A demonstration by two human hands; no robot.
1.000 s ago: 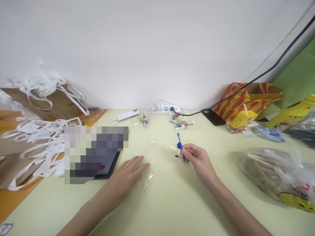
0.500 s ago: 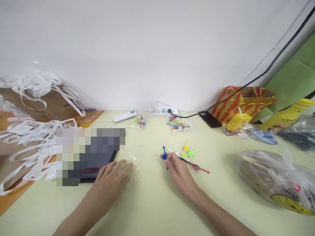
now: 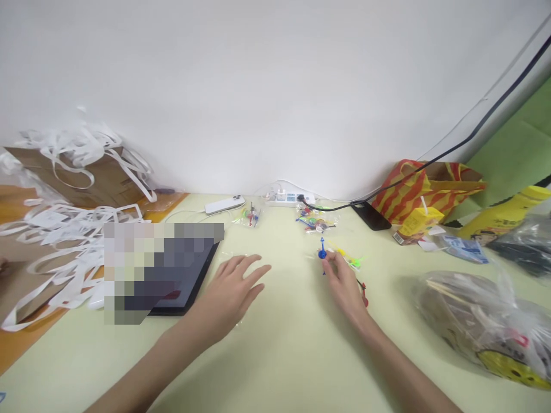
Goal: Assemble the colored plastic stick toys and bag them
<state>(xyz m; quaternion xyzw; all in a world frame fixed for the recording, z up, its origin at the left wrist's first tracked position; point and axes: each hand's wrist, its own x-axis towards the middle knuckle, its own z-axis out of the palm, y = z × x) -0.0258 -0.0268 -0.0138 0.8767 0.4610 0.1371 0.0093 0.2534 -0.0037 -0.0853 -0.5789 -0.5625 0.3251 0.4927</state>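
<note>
My right hand (image 3: 342,281) rests on the pale green table (image 3: 284,350), fingertips touching a small blue toy top with a pointed stem (image 3: 322,254). Beside it lie a yellow-green top (image 3: 349,259) and a red one (image 3: 364,293), partly hidden by my hand. My left hand (image 3: 232,289) lies flat with fingers spread on a clear plastic bag (image 3: 236,258), next to a dark tablet (image 3: 178,281). It is not clear whether the right fingers pinch the blue top or only touch it.
Two small bags of coloured tops (image 3: 314,218) lie by a white power strip (image 3: 284,198) at the wall. White paper strips (image 3: 64,229) pile at left. A striped bag (image 3: 426,183), yellow juice box (image 3: 415,221) and a large plastic bag (image 3: 482,321) sit at right.
My right hand slid the blue top farther away and to the right. My left hand moved forward over the clear bag. The head camera shifted a little.
</note>
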